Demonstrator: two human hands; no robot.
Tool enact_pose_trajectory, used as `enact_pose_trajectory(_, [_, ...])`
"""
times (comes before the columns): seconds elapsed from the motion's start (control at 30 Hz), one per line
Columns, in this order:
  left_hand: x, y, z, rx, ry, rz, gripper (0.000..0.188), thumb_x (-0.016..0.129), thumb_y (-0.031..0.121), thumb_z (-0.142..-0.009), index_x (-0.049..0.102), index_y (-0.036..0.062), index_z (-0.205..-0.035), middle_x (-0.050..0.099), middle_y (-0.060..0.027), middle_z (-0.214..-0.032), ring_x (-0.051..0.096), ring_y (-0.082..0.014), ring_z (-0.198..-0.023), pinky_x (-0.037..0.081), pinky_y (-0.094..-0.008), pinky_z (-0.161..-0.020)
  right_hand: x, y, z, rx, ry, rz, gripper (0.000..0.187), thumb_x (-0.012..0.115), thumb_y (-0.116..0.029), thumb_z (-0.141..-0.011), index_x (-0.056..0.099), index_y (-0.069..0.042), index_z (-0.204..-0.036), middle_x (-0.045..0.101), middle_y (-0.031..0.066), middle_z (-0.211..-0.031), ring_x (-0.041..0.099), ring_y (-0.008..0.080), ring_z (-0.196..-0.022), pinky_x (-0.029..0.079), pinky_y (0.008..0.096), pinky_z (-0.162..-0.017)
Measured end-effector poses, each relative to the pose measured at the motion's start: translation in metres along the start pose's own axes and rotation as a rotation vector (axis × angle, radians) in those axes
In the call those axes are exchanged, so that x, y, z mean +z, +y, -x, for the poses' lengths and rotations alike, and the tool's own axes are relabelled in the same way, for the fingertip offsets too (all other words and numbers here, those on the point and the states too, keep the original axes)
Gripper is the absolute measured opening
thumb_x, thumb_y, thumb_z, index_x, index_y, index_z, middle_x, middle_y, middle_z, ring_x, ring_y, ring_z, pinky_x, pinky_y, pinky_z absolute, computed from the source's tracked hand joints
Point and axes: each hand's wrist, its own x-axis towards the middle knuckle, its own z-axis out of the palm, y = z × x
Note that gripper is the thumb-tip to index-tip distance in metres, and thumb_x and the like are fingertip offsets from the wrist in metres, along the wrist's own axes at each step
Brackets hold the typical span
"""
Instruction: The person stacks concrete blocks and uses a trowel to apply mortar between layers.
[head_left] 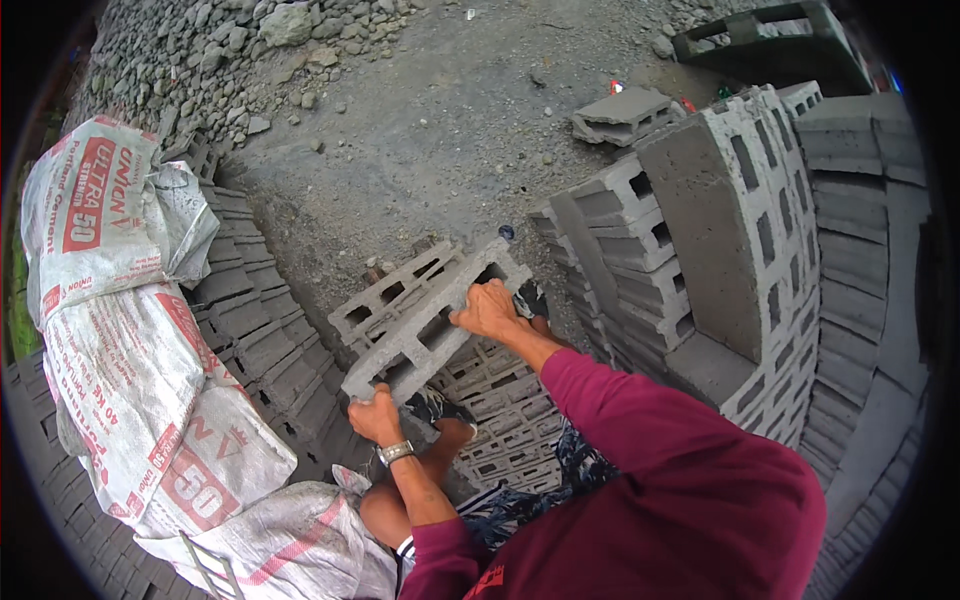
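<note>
A grey hollow concrete block (408, 338) is held in front of me, tilted so that its far end lies up and to the right. My left hand (376, 416) grips its near left end, fingers hooked into the end hollow; a metal-banded watch (396, 452) is on that wrist. Toward the block's right end, my right hand (487, 312) is closed over the side, its fingertips in a hollow. Just beyond the held block is another hollow block (362, 312). Beneath my arms stand more stacked blocks (505, 405), partly hidden by my body.
Printed white cement sacks (130, 330) cover a stack of blocks (250, 290) on the left. Tall block stacks (710, 220) rise on the right. A lone block (625, 115) lies on the gravel ground (420, 150). Loose rocks (220, 60) are piled at the far left.
</note>
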Motion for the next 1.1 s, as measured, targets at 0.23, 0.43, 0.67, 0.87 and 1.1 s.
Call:
enact_pose_trajectory(0.23, [-0.140,0.057,0.062,0.271,-0.094,0.013,0.033,0.072,0.019,-0.063,0.058,-0.0099,-0.068,0.062,-0.0154,-0.063,0.056,-0.0256,-0.057,0.044,-0.0437,-0.059,-0.137,-0.035,0.138,0.030,-0.142,-0.066,0.054,0.071,-0.043,-0.077,0.061,0.006,-0.057,0.060,0.0266,-0.059,0.061,0.0412,-0.060,0.044,0.0475,-0.081])
enact_pose_trajectory(0.43, [-0.195,0.184,0.091,0.634,-0.276,-0.096,0.034,0.070,0.021,-0.064,0.052,-0.0077,-0.065,0.051,-0.0132,-0.056,0.047,-0.0238,-0.053,0.039,-0.0408,-0.052,-0.236,-0.036,0.225,0.186,0.050,-0.180,0.062,0.069,-0.050,-0.081,0.062,0.008,-0.059,0.060,0.0273,-0.058,0.060,0.0443,-0.059,0.047,0.0506,-0.074])
enact_pose_trajectory(0.67, [-0.141,0.358,0.132,1.027,-0.457,-0.206,0.039,0.071,0.027,-0.062,0.055,-0.0082,-0.064,0.055,-0.0180,-0.057,0.054,-0.0263,-0.054,0.045,-0.0426,-0.057,-0.309,0.006,0.243,0.416,0.345,-0.226,0.067,0.069,-0.054,-0.083,0.059,0.009,-0.061,0.057,0.0273,-0.056,0.063,0.0443,-0.059,0.048,0.0519,-0.062])
enact_pose_trajectory(0.87, [-0.046,0.471,0.187,1.226,-0.633,-0.254,0.042,0.072,0.029,-0.061,0.053,-0.0084,-0.063,0.055,-0.0190,-0.057,0.056,-0.0290,-0.055,0.045,-0.0426,-0.058,-0.322,0.064,0.237,0.595,0.511,-0.287,0.069,0.067,-0.057,-0.084,0.061,0.008,-0.063,0.061,0.0306,-0.064,0.064,0.0472,-0.065,0.048,0.0526,-0.064])
enact_pose_trajectory(1.1, [0.040,0.513,0.211,1.375,-0.773,-0.391,0.040,0.069,0.030,-0.063,0.055,-0.0070,-0.065,0.059,-0.0238,-0.060,0.061,-0.0365,-0.058,0.046,-0.0466,-0.059,-0.318,0.084,0.226,0.736,0.507,-0.340,0.065,0.065,-0.055,-0.086,0.065,0.007,-0.068,0.063,0.0314,-0.068,0.065,0.0488,-0.067,0.051,0.0535,-0.068])
